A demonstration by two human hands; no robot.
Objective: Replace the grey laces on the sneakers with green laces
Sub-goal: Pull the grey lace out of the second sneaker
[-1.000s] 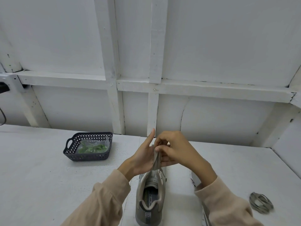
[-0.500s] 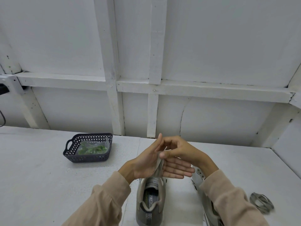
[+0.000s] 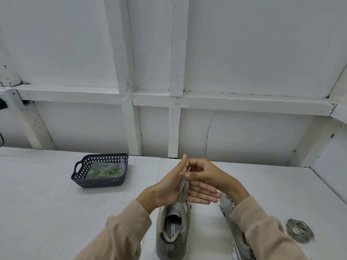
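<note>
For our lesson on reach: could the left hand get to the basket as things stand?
Probably yes. The basket sits open-topped to the left of the left hand, with bare table between; but the lace runs across its palm and needs freeing first.

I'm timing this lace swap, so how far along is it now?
Done: one loose grey lace lies coiled on the table, right. In hand: the right hand pinches a second grey lace above the middle sneaker, the left hand flat against it. Left: the green laces sit bagged in the basket; none threaded yet.
</note>
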